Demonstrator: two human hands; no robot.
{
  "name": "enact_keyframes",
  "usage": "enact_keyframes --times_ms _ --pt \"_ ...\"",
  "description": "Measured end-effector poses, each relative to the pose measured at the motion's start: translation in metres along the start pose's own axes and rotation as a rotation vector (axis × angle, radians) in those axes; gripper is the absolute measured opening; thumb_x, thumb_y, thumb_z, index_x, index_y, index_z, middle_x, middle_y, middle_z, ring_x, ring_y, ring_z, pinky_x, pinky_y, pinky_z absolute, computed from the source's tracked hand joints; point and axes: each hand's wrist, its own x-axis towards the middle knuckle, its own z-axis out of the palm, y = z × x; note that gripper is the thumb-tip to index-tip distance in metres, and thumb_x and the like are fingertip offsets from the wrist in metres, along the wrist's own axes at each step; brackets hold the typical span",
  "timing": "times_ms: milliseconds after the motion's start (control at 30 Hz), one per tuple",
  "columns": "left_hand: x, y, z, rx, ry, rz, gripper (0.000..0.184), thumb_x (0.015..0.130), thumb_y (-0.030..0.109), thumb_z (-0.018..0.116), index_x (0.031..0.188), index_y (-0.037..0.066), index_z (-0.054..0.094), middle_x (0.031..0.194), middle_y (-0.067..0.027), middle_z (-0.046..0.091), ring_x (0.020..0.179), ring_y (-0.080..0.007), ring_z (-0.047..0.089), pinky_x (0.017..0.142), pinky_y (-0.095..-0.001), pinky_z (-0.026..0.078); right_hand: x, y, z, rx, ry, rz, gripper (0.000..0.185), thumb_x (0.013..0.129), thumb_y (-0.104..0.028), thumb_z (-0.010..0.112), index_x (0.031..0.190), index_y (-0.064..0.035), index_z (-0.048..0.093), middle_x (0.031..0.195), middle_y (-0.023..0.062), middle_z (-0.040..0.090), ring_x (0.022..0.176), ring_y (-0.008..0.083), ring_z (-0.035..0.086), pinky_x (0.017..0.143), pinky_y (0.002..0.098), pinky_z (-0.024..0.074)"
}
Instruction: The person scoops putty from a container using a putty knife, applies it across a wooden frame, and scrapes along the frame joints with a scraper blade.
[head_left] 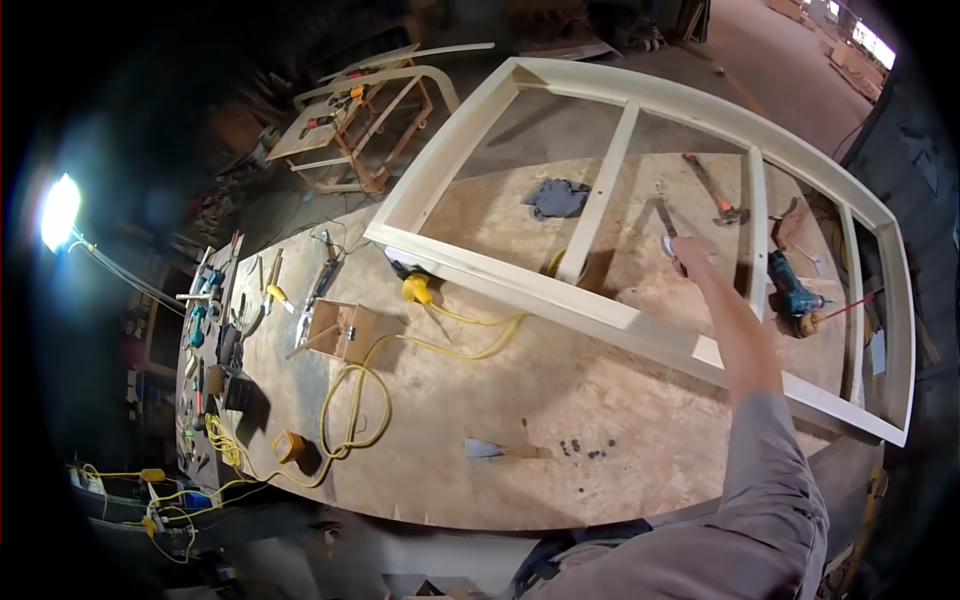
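Right grip point(688, 257) curls closed around a slim tool point(663, 216) amid the wooden frame point(601, 190).

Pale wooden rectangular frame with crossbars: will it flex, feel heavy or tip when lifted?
The frame is probably fairly stiff, since several crossbars join its long rails. Its large open bays suggest modest weight for its size. Lifted by one end, it may well dip at the other, given its length.
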Motion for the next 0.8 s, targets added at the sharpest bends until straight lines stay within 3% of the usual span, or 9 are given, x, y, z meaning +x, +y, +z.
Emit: enact_keyframes --times_ms 133,233,300,333,433,500,633,700,800 --pt "-0.027 0.158 0.024 -0.399 -0.348 -0.137 0.032 0.089 0.010 0.070 0.118 -0.001 0.066 0.104 -0.0121 0.069 0.093 -0.0231 0.065 0.087 -0.0333 0.052 -0.149 0.020 -0.073 0.298 -0.178 -0.185 0.026 0.096 -0.028 0.062 0.085 -0.0052 0.055 0.064 0.0059 0.057 0.046 0.0130 0.054 0.041 0.0303 0.0399" --pt "-0.055 0.183 0.084 -0.709 -0.651 0.226 0.016 0.089 -0.004 0.068 0.103 0.002 0.068 0.096 -0.0053 0.066 0.084 -0.0145 0.062 0.078 -0.0278 0.053 -0.320 0.068 -0.104 0.101 -0.073 -0.308 0.025 0.097 -0.027 0.066 0.093 -0.0058 0.054 0.064 0.0039 0.056 0.046 0.0123 0.052 0.041 0.0279 0.0403" --pt "-0.072 0.244 0.081 -0.490 -0.788 0.676 0.011 0.088 -0.001 0.068 0.099 0.003 0.067 0.094 -0.0132 0.068 0.085 -0.0230 0.068 0.075 -0.0302 0.053 -0.414 0.112 -0.115 0.288 -0.224 -0.192 0.023 0.096 -0.024 0.068 0.088 -0.0069 0.055 0.062 0.0021 0.055 0.044 0.0120 0.050 0.041 0.0271 0.0406" --pt "-0.086 0.280 0.070 -0.628 -0.968 0.653 0.012 0.087 0.001 0.069 0.099 0.003 0.068 0.095 -0.0159 0.068 0.084 -0.0296 0.069 0.074 -0.0335 0.055 -0.438 0.144 -0.117 0.343 -0.193 -0.154 0.023 0.096 -0.022 0.069 0.085 -0.0068 0.054 0.061 0.0015 0.054 0.043 0.0111 0.048 0.039 0.0273 0.0391" --pt "-0.126 0.333 0.055 -0.503 -1.019 0.962 0.013 0.087 0.002 0.069 0.100 0.006 0.070 0.098 -0.0158 0.070 0.085 -0.0381 0.068 0.075 -0.0422 0.057 -0.495 0.217 -0.129 0.411 -0.149 -0.054 0.028 0.094 -0.018 0.070 0.076 -0.0070 0.052 0.058 -0.0009 0.051 0.043 0.0082 0.045 0.037 0.0278 0.0348" --pt "-0.153 0.344 0.061 -0.529 -0.949 1.137 0.020 0.083 0.003 0.071 0.102 0.007 0.070 0.098 -0.0151 0.070 0.092 -0.0368 0.067 0.080 -0.0447 0.057 -0.513 0.267 -0.143 0.415 -0.151 -0.062 0.030 0.096 -0.016 0.068 0.074 -0.0063 0.051 0.057 -0.0022 0.049 0.043 0.0075 0.044 0.037 0.0276 0.0327" --pt "-0.173 0.410 0.089 -0.518 -0.791 1.129 0.040 0.083 0.008 0.071 0.122 0.007 0.066 0.122 -0.0163 0.064 0.109 -0.0383 0.063 0.091 -0.0459 0.054 -0.541 0.316 -0.168 0.429 0.029 -0.072 0.016 0.097 -0.008 0.064 0.088 -0.0037 0.051 0.060 -0.0013 0.047 0.042 0.0074 0.044 0.038 0.0261 0.0334" --pt "-0.165 0.463 0.111 -0.370 -0.897 1.113 0.061 0.083 0.005 0.065 0.142 0.008 0.050 0.142 -0.0182 0.052 0.128 -0.0379 0.052 0.105 -0.0481 0.046 -0.541 0.334 -0.183 0.403 0.034 -0.127 0.014 0.096 -0.006 0.063 0.092 -0.0028 0.050 0.062 -0.0006 0.047 0.043 0.0072 0.044 0.039 0.0261 0.0341" --pt "-0.151 0.522 0.169 -0.163 -0.767 1.199 0.067 0.081 0.000 0.064 0.145 0.004 0.046 0.148 -0.0180 0.047 0.133 -0.0385 0.048 0.107 -0.0468 0.045 -0.533 0.341 -0.199 0.305 0.036 -0.152 0.012 0.096 -0.005 0.062 0.094 -0.0017 0.051 0.063 0.0000 0.048 0.043 0.0072 0.043 0.039 0.0261 0.0349"
